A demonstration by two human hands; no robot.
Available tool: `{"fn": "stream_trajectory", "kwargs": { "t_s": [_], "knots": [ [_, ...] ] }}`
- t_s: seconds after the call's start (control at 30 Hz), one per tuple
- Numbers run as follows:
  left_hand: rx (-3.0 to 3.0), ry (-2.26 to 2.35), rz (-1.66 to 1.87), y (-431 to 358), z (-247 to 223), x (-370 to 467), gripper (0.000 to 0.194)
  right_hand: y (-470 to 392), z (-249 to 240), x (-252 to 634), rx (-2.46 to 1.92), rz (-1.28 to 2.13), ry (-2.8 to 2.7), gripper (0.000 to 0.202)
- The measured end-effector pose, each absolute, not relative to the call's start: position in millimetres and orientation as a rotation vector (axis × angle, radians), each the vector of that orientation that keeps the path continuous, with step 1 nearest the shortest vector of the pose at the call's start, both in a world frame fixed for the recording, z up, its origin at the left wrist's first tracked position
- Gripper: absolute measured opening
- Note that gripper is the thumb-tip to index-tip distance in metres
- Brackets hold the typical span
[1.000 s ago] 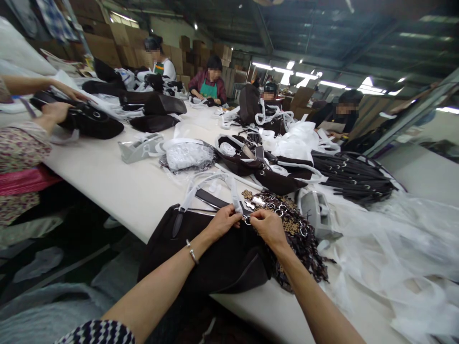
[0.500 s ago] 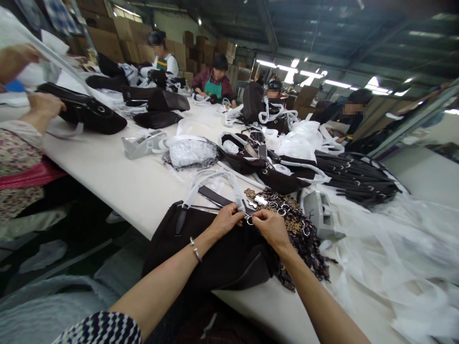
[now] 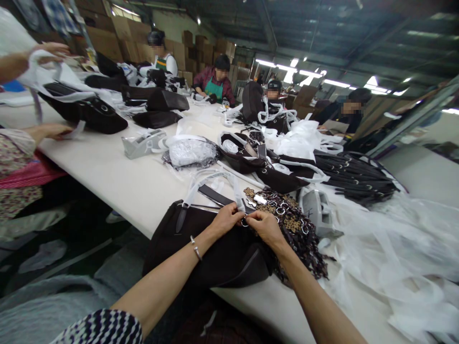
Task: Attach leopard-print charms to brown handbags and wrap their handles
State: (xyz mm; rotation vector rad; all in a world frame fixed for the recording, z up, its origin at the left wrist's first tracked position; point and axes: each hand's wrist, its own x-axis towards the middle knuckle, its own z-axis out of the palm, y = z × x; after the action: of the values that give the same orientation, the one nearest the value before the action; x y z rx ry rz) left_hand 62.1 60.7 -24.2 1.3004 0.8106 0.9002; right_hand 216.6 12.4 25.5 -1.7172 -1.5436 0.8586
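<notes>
A dark handbag (image 3: 215, 258) lies on the table edge in front of me, its handle (image 3: 234, 184) wrapped in white material. At the handle's right base, my left hand (image 3: 226, 217) is closed, fingertips pinching the bag there; exactly which part is hidden. My right hand (image 3: 264, 225) meets it from the right, thumb and finger closed on a small silver metal ring (image 3: 244, 222). A dark strap (image 3: 215, 195) lies across the bag's opening. Right beside the bag is a heap of dark charms (image 3: 297, 227) with silver rings and brown flower-shaped pieces.
Grey tape dispensers stand on the table, one (image 3: 319, 212) beyond the heap, another (image 3: 141, 142) farther left. Dark bags (image 3: 283, 174), a bundle of straps (image 3: 355, 177) and white wrapping (image 3: 405, 267) lie around. A co-worker's hand (image 3: 53, 131) works at a bag on the left.
My right hand has moved slightly left with the ring, closer to my left hand, which stays put. The left co-worker's lower hand has come off the bag, and white wrapping now drapes over it.
</notes>
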Motion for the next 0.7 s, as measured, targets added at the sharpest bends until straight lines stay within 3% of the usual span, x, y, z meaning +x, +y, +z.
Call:
{"fn": "stream_trajectory", "kwargs": {
  "t_s": [0.2, 0.43, 0.6, 0.7],
  "knots": [
    [1.267, 0.809, 0.875, 57, -18, 60, 0.025, 25, 24, 234, -1.612, 1.280, -1.428, 0.027],
    [1.201, 0.905, 0.812, 56, -5, 53, 0.028, 8, 52, 226, -1.586, 1.529, -1.236, 0.037],
    [1.269, 1.027, 0.768, 36, 20, 35, 0.018, -13, 68, 230, -1.722, 1.421, -1.182, 0.030],
    [1.272, 1.004, 0.682, 9, 36, 29, 0.014, -23, 71, 225, -1.854, 1.173, -1.389, 0.023]
  ]
}}
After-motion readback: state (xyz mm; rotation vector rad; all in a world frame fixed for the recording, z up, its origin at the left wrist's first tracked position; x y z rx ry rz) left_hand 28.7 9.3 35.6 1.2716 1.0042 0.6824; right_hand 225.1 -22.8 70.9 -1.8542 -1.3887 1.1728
